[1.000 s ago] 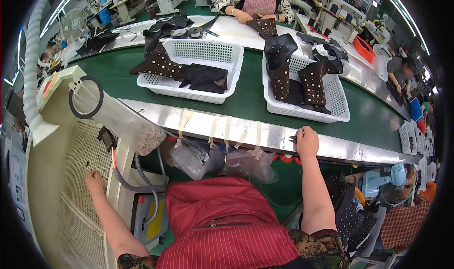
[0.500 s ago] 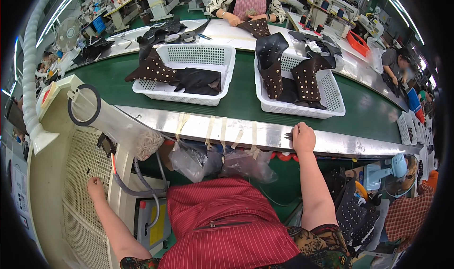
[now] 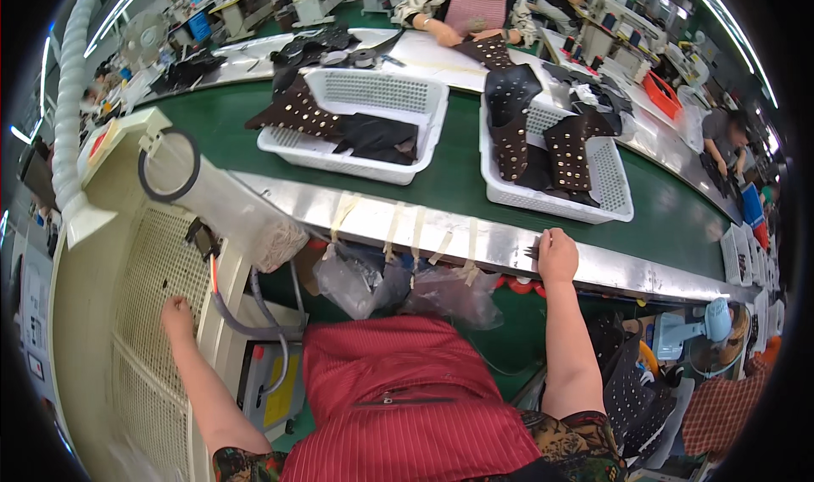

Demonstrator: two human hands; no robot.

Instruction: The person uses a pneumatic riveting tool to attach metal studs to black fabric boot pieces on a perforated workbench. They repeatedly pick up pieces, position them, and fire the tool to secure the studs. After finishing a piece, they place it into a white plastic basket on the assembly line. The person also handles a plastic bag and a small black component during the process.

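My right hand [image 3: 558,257] rests at the metal rail [image 3: 500,234] along the near edge of the green conveyor. Its fingers are curled, and small dark pointed pieces [image 3: 532,251] stick out on their left side. My left hand [image 3: 177,317] is over the perforated panel [image 3: 157,355] of a cream machine, with its fingers bent together; what they hold, if anything, is too small to make out. A tiny dark spot [image 3: 164,285] lies on the panel just beyond it. On the conveyor, two white baskets [image 3: 407,175] [image 3: 577,211] hold brown and black studded shoe uppers [image 3: 511,147].
A clear tube [image 3: 216,198] with a black rim and a hose stand beside the left arm. Plastic bags [image 3: 356,283] hang taped below the rail. Across the conveyor a person [image 3: 475,11] handles a studded piece [image 3: 487,51]. A blue fan [image 3: 682,334] is at the right.
The whole view has shifted and tilted slightly, so the baskets appear further right. Both hands stay at about the same places on the panel and the rail.
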